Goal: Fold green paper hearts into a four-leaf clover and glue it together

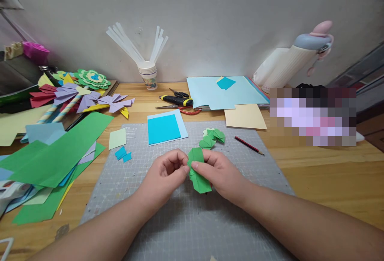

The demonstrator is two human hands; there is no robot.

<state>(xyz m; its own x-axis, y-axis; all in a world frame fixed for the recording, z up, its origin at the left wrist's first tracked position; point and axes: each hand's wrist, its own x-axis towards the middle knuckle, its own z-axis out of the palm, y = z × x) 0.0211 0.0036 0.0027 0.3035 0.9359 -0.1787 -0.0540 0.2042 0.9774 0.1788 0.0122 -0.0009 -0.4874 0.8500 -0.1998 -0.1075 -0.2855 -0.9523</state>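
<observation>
Over the grey cutting mat (192, 229), a folded strip of green paper (200, 179) with a notched outline is held up between both hands. My right hand (223, 171) grips it from the right, thumb across the front and fingers behind. A bit of red shows beneath that hand, too hidden to name. My left hand (171, 169) pinches the paper's left edge between thumb and fingertips. Just beyond, small green heart-shaped paper pieces (207, 142) lie on the mat. To their right rests a red and black pencil (249, 146).
Blue paper squares (164, 129) lie ahead, behind them scissors (179, 93) and a yellow-black cutter (177, 100). Green sheets (60, 153) and paper flowers (93, 79) crowd the left. Paper cups (149, 79) hold white strips; a bottle (295, 59) leans at back right.
</observation>
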